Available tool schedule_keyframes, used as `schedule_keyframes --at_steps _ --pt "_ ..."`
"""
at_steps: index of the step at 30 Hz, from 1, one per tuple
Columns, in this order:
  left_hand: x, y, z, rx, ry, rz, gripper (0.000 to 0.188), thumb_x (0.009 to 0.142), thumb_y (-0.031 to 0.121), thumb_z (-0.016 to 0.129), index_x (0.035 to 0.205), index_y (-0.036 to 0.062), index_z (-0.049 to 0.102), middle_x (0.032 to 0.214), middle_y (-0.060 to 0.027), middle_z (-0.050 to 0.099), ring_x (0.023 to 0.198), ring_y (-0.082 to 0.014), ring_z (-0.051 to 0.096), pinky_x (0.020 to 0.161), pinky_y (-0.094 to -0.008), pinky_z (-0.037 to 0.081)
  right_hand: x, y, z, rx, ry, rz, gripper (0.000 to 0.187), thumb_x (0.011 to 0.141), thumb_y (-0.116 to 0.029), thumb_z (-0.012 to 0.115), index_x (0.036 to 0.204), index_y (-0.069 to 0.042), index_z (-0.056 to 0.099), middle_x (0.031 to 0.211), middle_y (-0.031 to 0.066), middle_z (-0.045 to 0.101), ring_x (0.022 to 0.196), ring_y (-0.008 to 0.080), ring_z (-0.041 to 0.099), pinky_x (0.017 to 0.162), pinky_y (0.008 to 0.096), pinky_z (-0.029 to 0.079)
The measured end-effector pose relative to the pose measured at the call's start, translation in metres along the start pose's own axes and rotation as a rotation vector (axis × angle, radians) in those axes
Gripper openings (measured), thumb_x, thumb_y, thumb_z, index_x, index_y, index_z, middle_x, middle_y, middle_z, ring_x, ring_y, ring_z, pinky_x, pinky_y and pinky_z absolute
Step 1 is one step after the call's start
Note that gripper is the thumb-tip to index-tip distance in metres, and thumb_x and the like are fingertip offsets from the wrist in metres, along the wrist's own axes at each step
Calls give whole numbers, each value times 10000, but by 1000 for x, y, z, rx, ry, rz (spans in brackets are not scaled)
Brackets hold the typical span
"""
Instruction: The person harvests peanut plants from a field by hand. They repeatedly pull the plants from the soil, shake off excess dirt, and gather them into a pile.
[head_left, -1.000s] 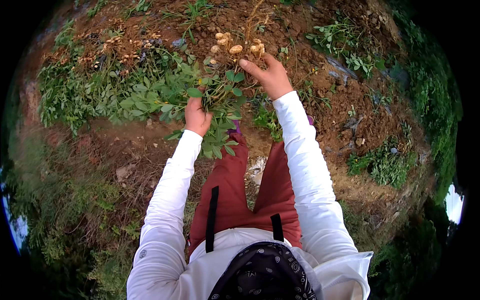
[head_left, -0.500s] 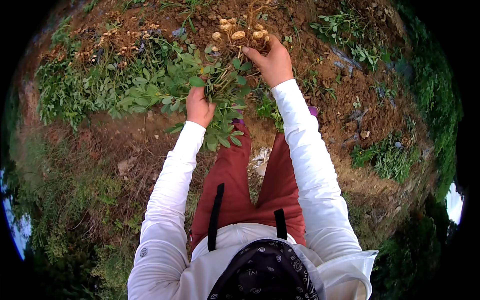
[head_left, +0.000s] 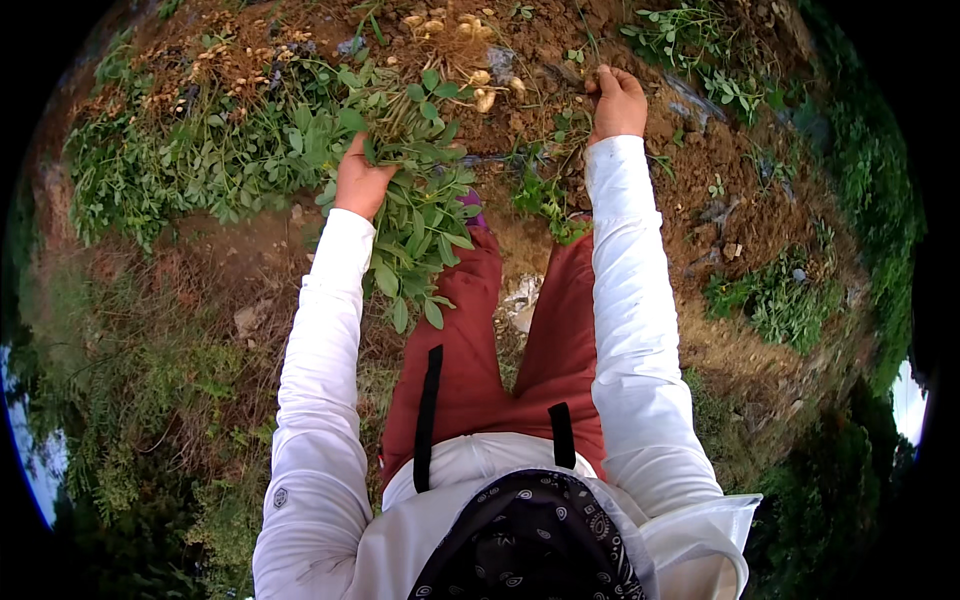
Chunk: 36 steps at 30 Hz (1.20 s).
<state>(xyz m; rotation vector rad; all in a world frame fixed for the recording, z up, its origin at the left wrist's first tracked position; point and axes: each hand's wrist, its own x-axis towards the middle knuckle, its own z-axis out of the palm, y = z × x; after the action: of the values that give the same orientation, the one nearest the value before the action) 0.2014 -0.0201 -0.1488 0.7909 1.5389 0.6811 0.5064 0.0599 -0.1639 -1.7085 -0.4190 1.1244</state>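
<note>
My left hand (head_left: 362, 183) is wrapped round the leafy stems of a peanut plant (head_left: 425, 225). Its leaves hang toward my left leg, while the roots point away from me with several pale peanuts (head_left: 484, 99) on them. To the right, apart from that plant, my right hand (head_left: 618, 103) is closed over the brown soil with fingertips pinched together. Whatever is between those fingertips, if anything, is too small to make out. Thin green blades rise close beside them.
A row of pulled peanut plants (head_left: 200, 150) lies at the left, pods on the far side. More green plants (head_left: 785, 305) lie at the right. Scraps of plastic film (head_left: 690, 100) stick out of the soil. A low weed (head_left: 545, 200) grows between my feet.
My right hand has left the pods and moved right. The left hand has shifted left with the peanut plant, whose pods now sit lower over the soil.
</note>
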Motion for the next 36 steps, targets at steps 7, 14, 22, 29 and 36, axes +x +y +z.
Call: schedule_keyframes --at_steps 7,14,22,29,36 --pt "16 -41 -72 76 -166 -146 275 815 83 645 1087 42 628 1053 -87 645 965 -194 610 781 -357 501 -29 8 2 -423 -528 -46 624 847 -439 614 1330 -74 462 1225 152 552 1111 224 543 940 337 419" --pt "19 -66 -78 -296 -319 -192 335 854 182 641 1153 41 585 1092 -72 626 981 -190 605 788 -318 491 -94 29 51 -243 -823 10 831 814 -513 627 1430 -75 283 1382 197 402 1235 323 447 999 382 391" --pt "-9 -18 -16 -345 31 -230 364 809 135 663 1118 -30 562 1024 -84 637 904 -196 620 763 -322 490 -130 43 59 -197 -790 -12 701 845 -424 611 1406 -99 346 1344 202 448 1178 319 501 957 389 423" --pt "48 -46 -47 617 414 -155 479 783 167 646 1238 56 544 956 -169 672 840 -318 641 784 -406 495 -133 107 13 -872 -619 72 634 829 -328 621 1366 -71 402 1289 199 502 1093 320 554 922 379 440" --pt "16 -29 -106 866 416 -331 608 781 188 648 1350 123 441 986 -161 665 892 -326 631 802 -431 503 -144 123 21 -646 -648 22 548 827 -274 637 1294 -39 472 1182 184 577 946 260 629 823 338 491"
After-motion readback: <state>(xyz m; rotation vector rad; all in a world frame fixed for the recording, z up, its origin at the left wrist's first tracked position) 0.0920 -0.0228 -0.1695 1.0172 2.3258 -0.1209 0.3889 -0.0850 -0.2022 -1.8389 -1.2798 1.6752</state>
